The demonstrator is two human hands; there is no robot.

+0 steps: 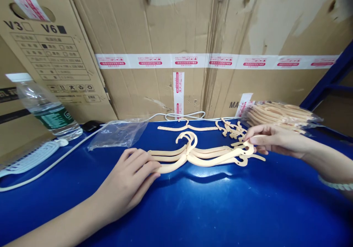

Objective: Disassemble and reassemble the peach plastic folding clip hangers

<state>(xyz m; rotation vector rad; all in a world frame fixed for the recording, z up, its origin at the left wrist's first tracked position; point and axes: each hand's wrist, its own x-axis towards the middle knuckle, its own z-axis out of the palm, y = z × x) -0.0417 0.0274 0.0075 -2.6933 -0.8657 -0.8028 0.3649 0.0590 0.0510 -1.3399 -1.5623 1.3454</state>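
Observation:
A cream plastic clothes hanger (212, 163) is held slightly above the blue table, its curved hook upward. My left hand (128, 182) is closed around the hanger's left end. At its right end, my right hand (271, 140) pinches a small cream hook-shaped piece (249, 148), which touches the arm's tip. A second small piece hangs just below that tip. More hangers (168, 152) lie close behind the held one, partly hidden by it. Farther back lies a single hanger (190, 129), and beside it a loose pile of small hook-shaped pieces (233, 130).
A bagged stack of hangers (278, 112) lies at the back right. On the left are a clear plastic bag (118, 133), a water bottle (51, 109), a pale blue hairbrush (34, 158) and a white cable (59, 162). Cardboard boxes (154, 92) wall off the table's back.

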